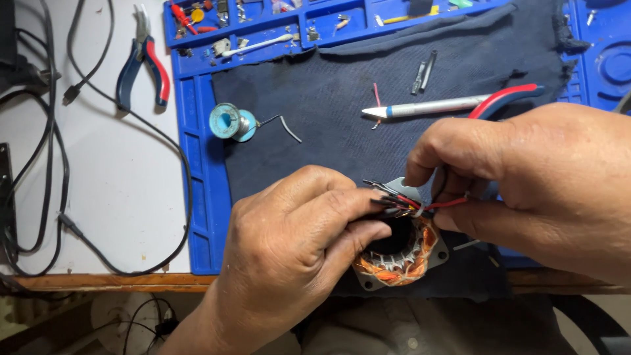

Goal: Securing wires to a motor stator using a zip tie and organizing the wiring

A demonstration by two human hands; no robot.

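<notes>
Head cam, looking straight down at the bench. Left hand [296, 243] is curled tight, thumb and fingers pinched on a bundle of thin wires [402, 202], red and black ones, right above the motor stator [401, 253]. Right hand [532, 177] comes in from the other side, fingers narrowed and pinching the same wires, one red lead running under its fingertips. The stator sits at the near edge of the dark cloth [328, 105], between both hands: square metal plate, copper-orange windings round a dark hole in the middle, partly hidden by the left thumb. Further back on the cloth there's a silver pen-like tool [430, 107], and a solder spool [227, 121] on the cloth's left edge. Red-and-blue pliers [146, 62] lie on the white table, left of the blue mat [197, 171].
</notes>
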